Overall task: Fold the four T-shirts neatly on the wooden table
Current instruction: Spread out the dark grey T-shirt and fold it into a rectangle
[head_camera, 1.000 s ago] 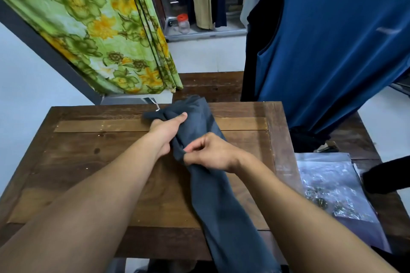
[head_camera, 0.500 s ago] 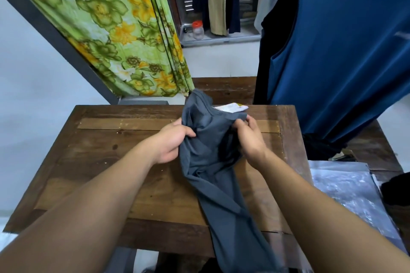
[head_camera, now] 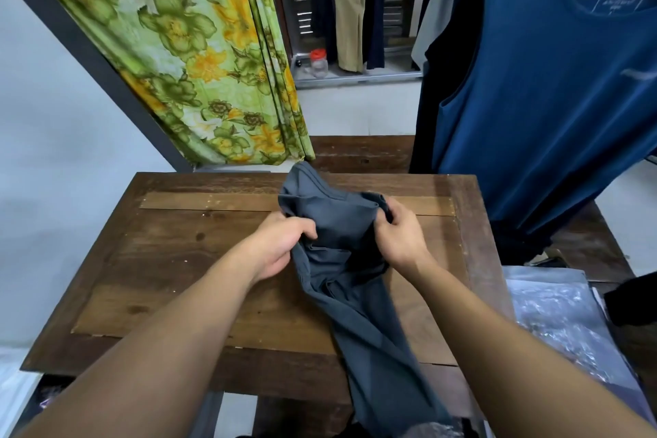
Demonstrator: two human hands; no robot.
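A dark grey T-shirt (head_camera: 341,224) lies bunched over the middle of the wooden table (head_camera: 185,260), its lower part trailing off the near edge toward me. My left hand (head_camera: 281,242) grips the shirt's left side. My right hand (head_camera: 398,235) pinches the shirt's upper right edge. The top of the shirt is stretched between both hands and a fold of it stands up toward the table's far edge. No other T-shirts lie on the table.
A blue sleeveless top (head_camera: 554,89) hangs at the right, close over the table's far right corner. A green floral curtain (head_camera: 199,46) hangs behind the table at left. A clear plastic bag (head_camera: 561,324) lies on a lower surface at the right.
Both hands have spread apart along the shirt's top edge, widening it. The white label seen half a second ago is now hidden. The camera view has shifted slightly.
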